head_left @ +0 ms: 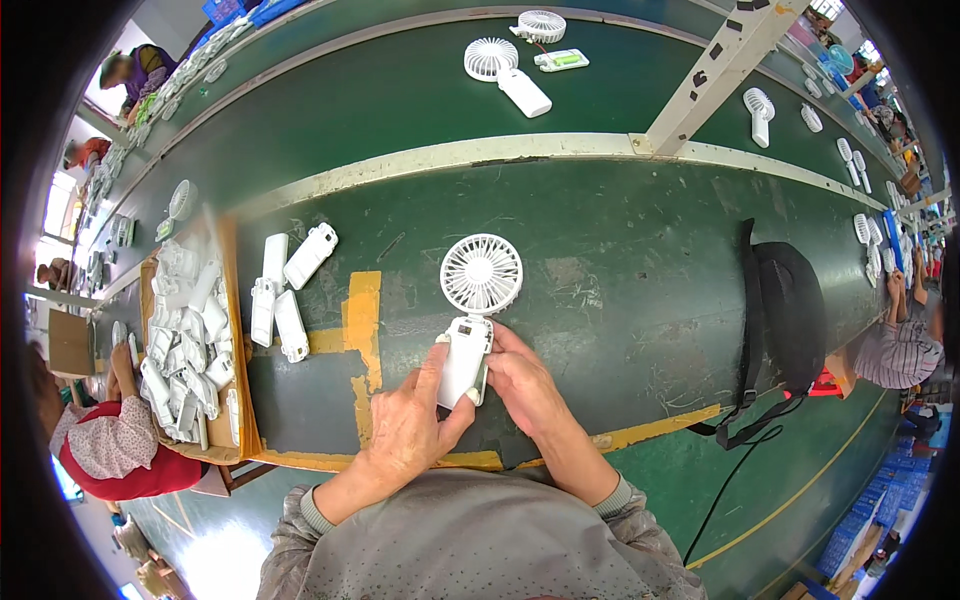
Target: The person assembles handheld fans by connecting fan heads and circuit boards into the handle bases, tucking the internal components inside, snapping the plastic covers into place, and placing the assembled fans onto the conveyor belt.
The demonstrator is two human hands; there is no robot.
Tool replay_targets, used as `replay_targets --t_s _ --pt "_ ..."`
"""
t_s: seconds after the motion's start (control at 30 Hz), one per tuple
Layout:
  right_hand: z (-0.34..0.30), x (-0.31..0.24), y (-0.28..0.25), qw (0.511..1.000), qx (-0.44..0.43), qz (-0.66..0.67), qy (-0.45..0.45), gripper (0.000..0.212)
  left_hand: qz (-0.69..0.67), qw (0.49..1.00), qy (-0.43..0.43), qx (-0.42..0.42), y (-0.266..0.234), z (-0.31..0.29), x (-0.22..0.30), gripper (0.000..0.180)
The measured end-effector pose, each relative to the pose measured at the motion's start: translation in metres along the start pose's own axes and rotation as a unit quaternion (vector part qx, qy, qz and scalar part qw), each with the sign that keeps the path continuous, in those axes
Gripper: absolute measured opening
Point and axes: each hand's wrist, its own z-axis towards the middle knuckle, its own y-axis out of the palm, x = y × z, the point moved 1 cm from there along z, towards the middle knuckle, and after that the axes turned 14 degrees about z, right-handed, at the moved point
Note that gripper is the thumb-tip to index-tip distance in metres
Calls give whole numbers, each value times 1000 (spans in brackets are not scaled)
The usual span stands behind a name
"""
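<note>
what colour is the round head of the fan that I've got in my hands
White: the fan head shows best in the head view, the only one here.

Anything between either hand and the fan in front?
Nothing visible: left hand and right hand are both at the fan. Four white parts and the box lie off to its left.

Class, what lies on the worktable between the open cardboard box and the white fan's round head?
In the head view, four loose white casings lie nearer the box, then yellow tape nearer the fan, on the green tabletop.
</note>
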Motion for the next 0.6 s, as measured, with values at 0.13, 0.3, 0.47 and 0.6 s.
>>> replay_targets --t_s 0.13,0.3,0.47,0.6 --pt "0 -1 3 1000 -1 -17 12 54 22 1000 16 14 7 1 -2 61" --pt "0 1 1 999 -20 -29 17 58 44 999 26 17 6 2 0 59" --pt "0 -1 4 998 -37 -55 13 61 58 996 55 30 11 3 -5 62" --pt "-1 0 6 994 -48 -95 -5 62 40 997 63 28 13 3 -9 63"
